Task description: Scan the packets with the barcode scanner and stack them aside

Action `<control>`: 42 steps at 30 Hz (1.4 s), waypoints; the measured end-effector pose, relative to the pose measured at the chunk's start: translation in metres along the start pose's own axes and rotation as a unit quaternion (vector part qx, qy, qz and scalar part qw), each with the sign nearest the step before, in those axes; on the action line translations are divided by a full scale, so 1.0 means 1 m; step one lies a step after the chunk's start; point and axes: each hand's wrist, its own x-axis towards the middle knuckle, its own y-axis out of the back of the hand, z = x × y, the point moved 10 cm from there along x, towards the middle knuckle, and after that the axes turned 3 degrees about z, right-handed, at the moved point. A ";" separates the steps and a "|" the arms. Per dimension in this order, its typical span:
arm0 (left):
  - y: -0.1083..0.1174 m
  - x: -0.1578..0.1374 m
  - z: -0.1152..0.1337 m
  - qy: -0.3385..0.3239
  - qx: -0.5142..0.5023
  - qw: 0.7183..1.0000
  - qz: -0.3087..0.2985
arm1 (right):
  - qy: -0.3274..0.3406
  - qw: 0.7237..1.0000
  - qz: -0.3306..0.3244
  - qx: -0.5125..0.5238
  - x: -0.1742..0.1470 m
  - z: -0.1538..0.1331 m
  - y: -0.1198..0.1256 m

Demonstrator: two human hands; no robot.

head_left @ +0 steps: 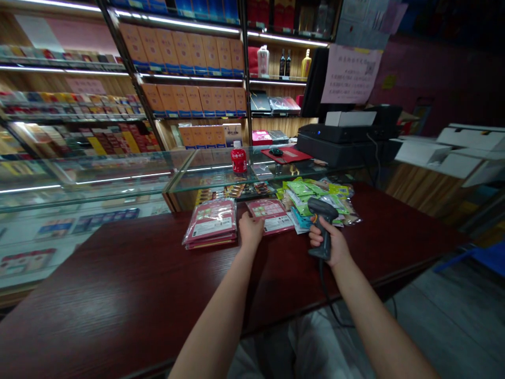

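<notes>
My right hand (pixel 333 242) is wrapped round the handle of a dark barcode scanner (pixel 324 210), its cable hanging down past the table edge. My left hand (pixel 251 231) is at the left edge of a flat pink plastic-wrapped packet (pixel 274 217), fingers closed on that edge. To its left lies a stack of similar pink packets (pixel 213 221) in clear wrap, with white labels. Behind and beside the scanner sits a pile of green and yellow snack-like bags (pixel 303 188), with blue-white ones (pixel 300 221) at its near side.
All this rests on a dark red-brown table (pixel 158 284). Behind it, a glass display counter (pixel 189 181) carries a red bottle (pixel 239 158), a mouse (pixel 275 151) and a black printer-like machine (pixel 339 142). White boxes (pixel 450 158) stand at right; stocked shelves (pixel 193 73) line the back.
</notes>
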 end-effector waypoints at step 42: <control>-0.006 0.005 -0.007 -0.102 -0.250 0.962 0.042 | 0.075 0.931 0.073 -0.350 -0.074 0.002 -0.027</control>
